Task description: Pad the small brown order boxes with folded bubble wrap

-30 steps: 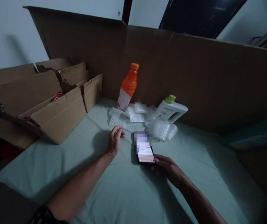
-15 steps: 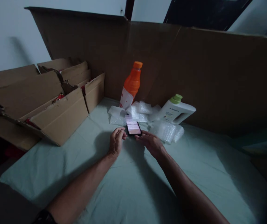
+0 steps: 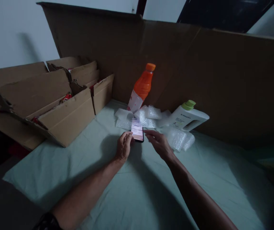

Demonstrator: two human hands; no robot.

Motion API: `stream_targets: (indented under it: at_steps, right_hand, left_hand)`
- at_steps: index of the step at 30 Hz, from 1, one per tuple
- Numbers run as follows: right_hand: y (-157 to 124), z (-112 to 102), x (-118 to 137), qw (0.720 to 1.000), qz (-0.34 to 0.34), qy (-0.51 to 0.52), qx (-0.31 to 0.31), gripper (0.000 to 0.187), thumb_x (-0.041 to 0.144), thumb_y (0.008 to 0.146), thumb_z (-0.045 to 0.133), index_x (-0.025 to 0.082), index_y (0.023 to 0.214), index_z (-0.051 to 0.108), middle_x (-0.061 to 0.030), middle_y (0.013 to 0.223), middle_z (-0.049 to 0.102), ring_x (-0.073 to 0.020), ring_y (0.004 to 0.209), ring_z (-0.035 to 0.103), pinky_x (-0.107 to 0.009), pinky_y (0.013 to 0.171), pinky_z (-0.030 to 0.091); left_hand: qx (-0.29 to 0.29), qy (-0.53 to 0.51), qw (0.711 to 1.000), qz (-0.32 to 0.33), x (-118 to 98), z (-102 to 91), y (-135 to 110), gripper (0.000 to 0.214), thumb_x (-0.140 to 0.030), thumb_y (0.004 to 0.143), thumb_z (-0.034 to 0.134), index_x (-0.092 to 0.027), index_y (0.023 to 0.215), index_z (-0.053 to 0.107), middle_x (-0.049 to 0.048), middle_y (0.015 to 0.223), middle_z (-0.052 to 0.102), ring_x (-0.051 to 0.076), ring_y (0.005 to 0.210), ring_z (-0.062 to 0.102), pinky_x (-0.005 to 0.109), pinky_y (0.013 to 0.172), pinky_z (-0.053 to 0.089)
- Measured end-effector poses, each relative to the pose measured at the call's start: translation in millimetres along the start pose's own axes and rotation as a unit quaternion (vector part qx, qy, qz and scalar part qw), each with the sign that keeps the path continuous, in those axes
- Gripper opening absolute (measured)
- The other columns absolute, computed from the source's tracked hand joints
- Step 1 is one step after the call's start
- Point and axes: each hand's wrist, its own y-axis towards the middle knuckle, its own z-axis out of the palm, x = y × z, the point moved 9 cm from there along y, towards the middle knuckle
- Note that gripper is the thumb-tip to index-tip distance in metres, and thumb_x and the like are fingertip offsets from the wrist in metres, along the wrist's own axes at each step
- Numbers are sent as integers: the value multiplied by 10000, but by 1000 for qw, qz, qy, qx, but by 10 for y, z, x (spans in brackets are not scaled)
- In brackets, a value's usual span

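Phone (image 3: 137, 133), screen lit, toward the far edge of the worktop (image 3: 123, 204), just in front of bubble wrap (image 3: 148, 118). Left hand (image 3: 124, 145): fingers at the phone's left edge, grip not discernible. Right hand (image 3: 160, 143): fingers parted beside its right edge.

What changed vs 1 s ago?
The smartphone moved away from the person, toward the bubble wrap. Its left edge is now at the left hand; the right hand, formerly at its lower right corner, is beside its right edge, contact unclear. Orange-capped bottle, white jug, cardboard boxes stayed put.
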Motion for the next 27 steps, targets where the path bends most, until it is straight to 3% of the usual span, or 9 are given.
stream_targets:
  at_steps: [2, 4, 6, 8, 10, 14, 17, 22, 27]
  right_hand:
    - [251, 114, 227, 993, -79, -93, -1, 354, 163, 878, 479, 206, 1097, 755, -86, 1228, 716, -263, 1199, 598, -444, 1009, 474]
    - [513, 289, 372, 971, -133, -199, 19, 404, 84, 874, 466, 203, 1145, 740, -81, 1340, 661, -272, 1351, 474, -457, 1084, 389]
    - [715, 437, 421, 926, -182, -326, 49, 443, 43, 880, 459, 189, 1221, 701, -82, 1385, 631, -272, 1406, 405, -443, 1083, 356]
    - [832, 444, 348, 888, -205, -406, 63, 436, 21, 871, 477, 168, 1221, 691, -100, 1352, 652, -275, 1405, 400, -429, 1067, 334]
    - [874, 284, 190, 886, -190, -419, 54, 371, -1, 854, 492, 130, 1110, 728, -141, 1229, 709, -285, 1370, 430, -426, 1051, 310]
    - [742, -129, -140, 877, -148, -457, 11, 311, -27, 844, 467, 106, 865, 747, -196, 999, 750, -304, 1267, 508, -436, 996, 298]
    - [534, -257, -255, 874, -140, -466, -15, 292, 3, 833, 498, 154, 742, 730, -167, 903, 763, -302, 1198, 551, -434, 991, 301]
    - [173, -151, -249, 879, -153, -446, -67, 271, 72, 869, 502, 207, 853, 737, -66, 990, 781, -274, 1214, 559, -428, 1023, 313]
    - [-81, -16, -213, 904, -147, -377, -135, 282, 127, 916, 480, 186, 1046, 724, -69, 1155, 746, -251, 1232, 546, -391, 972, 354]
  left_hand:
    - [-2, 3, 1000, 2, 0, -3, 1, 275, -432, 824, 601, -180, 892, 689, -3, 674, 631, 141, 656, 584, 244, 636, 462]
    - [-1, 5, 1000, 0, 9, -3, 4, 284, -433, 829, 588, -176, 899, 688, -2, 678, 627, 139, 652, 581, 239, 621, 459]
    - [1, 5, 1000, -2, 19, 1, 7, 286, -423, 833, 575, -171, 916, 684, 4, 694, 627, 140, 663, 594, 235, 609, 466]
    - [3, 1, 1000, -4, 25, 5, 10, 292, -421, 839, 562, -169, 928, 680, 9, 704, 625, 144, 675, 609, 232, 597, 476]
    - [3, -4, 1000, -6, 29, 7, 12, 300, -426, 841, 553, -169, 932, 678, 11, 702, 624, 144, 671, 615, 230, 584, 481]
    - [-2, -13, 1000, -12, 34, 5, 13, 286, -419, 830, 557, -171, 912, 672, 6, 679, 616, 135, 650, 606, 220, 572, 480]
    - [-4, -10, 1000, -10, 20, 0, 7, 276, -410, 829, 547, -174, 905, 668, 0, 666, 608, 131, 645, 602, 214, 570, 479]
    - [1, 18, 1000, 7, -12, 2, 7, 296, -396, 839, 490, -171, 909, 670, 4, 665, 609, 137, 641, 615, 219, 560, 491]
    - [8, 89, 996, 32, -22, 1, 4, 329, -394, 880, 425, -171, 937, 661, 21, 698, 628, 157, 649, 638, 248, 566, 511]
